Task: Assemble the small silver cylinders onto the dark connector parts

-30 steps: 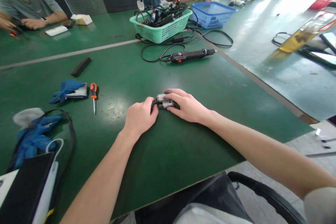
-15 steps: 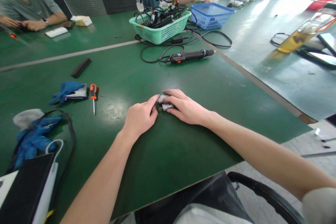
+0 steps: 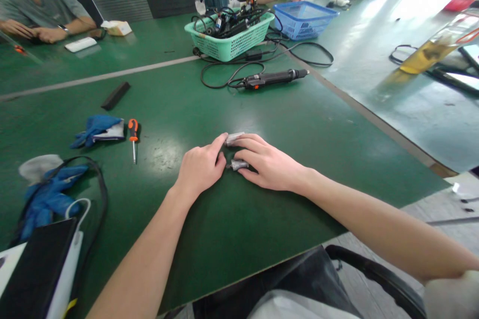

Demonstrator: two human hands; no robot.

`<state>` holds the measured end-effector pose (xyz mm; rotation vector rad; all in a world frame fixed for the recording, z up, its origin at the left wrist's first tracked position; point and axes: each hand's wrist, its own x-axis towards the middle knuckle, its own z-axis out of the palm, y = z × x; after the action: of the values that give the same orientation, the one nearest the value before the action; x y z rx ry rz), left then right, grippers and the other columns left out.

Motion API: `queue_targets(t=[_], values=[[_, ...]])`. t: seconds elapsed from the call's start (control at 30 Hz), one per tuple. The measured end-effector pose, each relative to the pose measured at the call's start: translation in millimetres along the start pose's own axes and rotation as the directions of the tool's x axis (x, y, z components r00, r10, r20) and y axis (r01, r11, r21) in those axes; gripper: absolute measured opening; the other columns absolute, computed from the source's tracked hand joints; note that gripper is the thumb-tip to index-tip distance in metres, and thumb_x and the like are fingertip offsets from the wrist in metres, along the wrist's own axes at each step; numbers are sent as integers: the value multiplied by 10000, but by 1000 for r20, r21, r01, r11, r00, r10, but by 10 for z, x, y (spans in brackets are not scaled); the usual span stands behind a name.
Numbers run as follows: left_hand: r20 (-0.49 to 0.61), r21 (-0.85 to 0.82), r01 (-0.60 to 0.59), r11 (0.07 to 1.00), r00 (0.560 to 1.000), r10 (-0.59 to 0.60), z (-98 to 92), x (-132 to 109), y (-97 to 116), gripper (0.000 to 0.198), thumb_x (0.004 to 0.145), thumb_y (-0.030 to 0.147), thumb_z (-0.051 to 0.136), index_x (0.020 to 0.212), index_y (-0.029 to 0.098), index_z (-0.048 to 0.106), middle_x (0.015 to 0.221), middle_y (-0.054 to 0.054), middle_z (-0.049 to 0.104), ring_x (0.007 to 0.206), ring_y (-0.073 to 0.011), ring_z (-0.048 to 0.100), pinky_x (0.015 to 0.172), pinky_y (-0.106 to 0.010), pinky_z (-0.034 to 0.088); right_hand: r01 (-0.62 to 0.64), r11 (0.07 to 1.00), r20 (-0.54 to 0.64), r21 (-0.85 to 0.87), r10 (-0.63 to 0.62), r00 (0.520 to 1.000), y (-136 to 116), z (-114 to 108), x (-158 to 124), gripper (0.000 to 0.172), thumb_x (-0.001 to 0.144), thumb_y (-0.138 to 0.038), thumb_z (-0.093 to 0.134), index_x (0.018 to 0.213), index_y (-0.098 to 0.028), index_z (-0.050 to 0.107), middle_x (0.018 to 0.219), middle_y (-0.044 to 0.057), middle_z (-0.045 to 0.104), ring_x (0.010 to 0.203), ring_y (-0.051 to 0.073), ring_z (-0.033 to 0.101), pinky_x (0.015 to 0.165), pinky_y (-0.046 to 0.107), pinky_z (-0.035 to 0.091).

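Two small grey metal cylindrical pieces are at the middle of the table, their exact kind too small to tell. The nearer metal cylinder (image 3: pixel 238 165) is between the thumb and a finger of my right hand (image 3: pixel 275 165), with a thin tip pointing left. My right hand's other fingertips rest at the farther metal cylinder (image 3: pixel 234 137), partly covering it. My left hand (image 3: pixel 198 169) lies to the left, its index fingertip touching the farther cylinder's left end. Its thumb is apart from the index finger, close to the nearer piece's tip.
Left lie an orange-black screwdriver (image 3: pixel 133 137), blue gloves (image 3: pixel 99 129), a dark bar (image 3: pixel 116 95) and a phone (image 3: pixel 39 264). Beyond my hands lies a corded electric screwdriver (image 3: pixel 273 79). Behind it stand a green basket (image 3: pixel 232 47) of tools and a blue basket (image 3: pixel 303 22). Several people sit around.
My right hand has shifted slightly toward me with the nearer cylinder, widening the gap between the two pieces. My left hand has hardly moved.
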<state>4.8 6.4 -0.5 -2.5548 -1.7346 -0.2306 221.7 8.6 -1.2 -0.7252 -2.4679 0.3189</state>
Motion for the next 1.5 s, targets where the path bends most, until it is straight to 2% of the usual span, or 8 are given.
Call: queue_targets(t=[0.57,0.73,0.87,0.97,1.1,1.23,1.33,1.5], values=[[-12,2,-2,1000,1000,2,8,0,11,530,951,301,432,1478,245,418,979,-43,763,791,-236,719,697,-313,498,67,994,34,-87,-64,997,-12,-33,-12,153,934,-221,552,1031,-147,644,1324,179,571,1375,316,433,1171,531,406],[-23,-6,4,1000,1000,-4,17,9,13,526,937,287,443,1460,243,422,902,-23,751,746,-230,702,667,-306,474,77,994,45,-74,-74,996,-25,-53,-17,167,951,-249,545,1038,-146,643,1190,165,626,1232,302,536,1075,494,484],[-28,-39,33,999,999,-34,40,6,13,474,932,291,453,1403,240,463,822,-11,722,696,-212,676,633,-290,445,13,998,110,-60,-6,994,-1,-48,-30,193,969,-289,548,1080,-152,626,1056,123,652,1047,261,599,954,441,535],[-42,-69,37,997,998,-40,53,3,9,401,942,302,442,1330,228,511,778,-11,698,676,-206,658,607,-285,415,-26,998,117,-53,32,993,19,-34,-38,195,975,-291,549,1105,-162,617,1054,113,656,1011,249,603,909,418,537],[-65,-94,-12,995,998,6,38,-6,13,290,968,318,407,1158,217,601,767,-22,697,659,-197,636,598,-290,388,-49,998,82,-46,53,995,30,-16,-42,183,974,-275,547,1107,-176,624,1061,109,662,1010,246,605,906,408,526],[-69,-109,-110,988,992,103,9,-27,17,277,970,363,420,1006,210,649,736,-31,688,634,-190,609,606,-299,378,-84,995,54,-49,87,995,29,-2,-49,224,956,-252,561,1158,-177,623,1084,112,666,1025,254,604,909,415,530],[-53,-130,-193,973,981,187,-2,-37,15,266,943,385,465,954,203,657,752,-38,688,628,-185,594,613,-311,380,-103,993,42,-52,105,994,24,5,-54,288,936,-233,576,1215,-170,611,1121,119,657,1059,258,599,923,412,531],[-24,-148,-249,957,968,248,-28,-34,16,221,903,352,503,939,198,657,803,-40,705,634,-176,585,630,-323,386,-104,993,52,-63,108,993,13,9,-55,231,930,-233,567,1137,-169,650,1113,119,650,1051,256,590,910,414,536]])
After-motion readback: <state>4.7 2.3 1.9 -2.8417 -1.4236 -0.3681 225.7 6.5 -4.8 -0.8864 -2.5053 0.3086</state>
